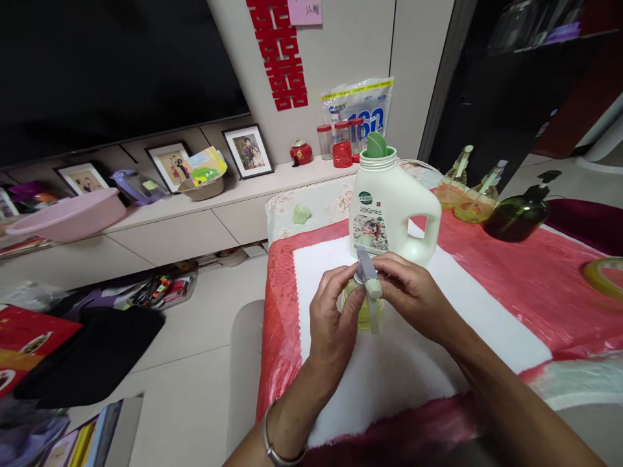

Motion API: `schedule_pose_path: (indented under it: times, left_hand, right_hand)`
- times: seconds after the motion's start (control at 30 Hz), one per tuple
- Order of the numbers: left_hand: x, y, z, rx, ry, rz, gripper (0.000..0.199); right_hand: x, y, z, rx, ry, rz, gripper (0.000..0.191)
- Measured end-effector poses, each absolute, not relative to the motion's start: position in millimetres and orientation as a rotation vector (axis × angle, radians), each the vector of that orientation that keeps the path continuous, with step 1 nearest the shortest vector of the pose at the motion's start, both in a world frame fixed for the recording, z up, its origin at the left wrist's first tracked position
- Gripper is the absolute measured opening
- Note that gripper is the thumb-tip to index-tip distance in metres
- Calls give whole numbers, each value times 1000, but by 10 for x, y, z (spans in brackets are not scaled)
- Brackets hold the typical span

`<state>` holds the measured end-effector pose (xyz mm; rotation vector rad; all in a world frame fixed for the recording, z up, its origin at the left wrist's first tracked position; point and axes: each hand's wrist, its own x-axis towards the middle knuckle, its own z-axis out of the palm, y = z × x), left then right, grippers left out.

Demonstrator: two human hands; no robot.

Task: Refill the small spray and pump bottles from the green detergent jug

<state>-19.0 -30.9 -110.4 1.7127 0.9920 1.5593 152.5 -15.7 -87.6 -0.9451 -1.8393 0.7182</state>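
Note:
A small clear bottle with yellow liquid (364, 316) stands on the white cloth (423, 363), topped by a grey and pale green trigger spray head (368, 272). My left hand (333, 314) has its thumb and fingers closed round the spray head's collar at the bottle neck. From the other side, the fingers of my right hand (411, 292) pinch the spray head; their tips are partly hidden behind it. Just behind my hands is a large pale green detergent jug (389, 201), its mouth uncapped and a green spout showing inside.
At the right stand two spray bottles (450, 185) (479, 198) with yellowish liquid, a dark green pump bottle (518, 211) and a tape roll (606, 275). A red cover (516, 279) lies under the cloth. Jars (325, 143) and a pink basin (73, 214) sit on the back cabinet.

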Motion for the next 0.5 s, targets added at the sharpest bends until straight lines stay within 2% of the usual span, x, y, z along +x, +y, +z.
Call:
schedule_pose_path:
  times: [0.17, 0.5]
  left_hand:
    - [-180, -293, -1113, 1469, 985, 1515, 22]
    - [-127, -375, -1058, 1448, 982, 1556, 23]
  right_hand:
    - [1534, -158, -855, -898, -1884, 763, 22]
    - [1531, -161, -868, -907, -1850, 734, 20]
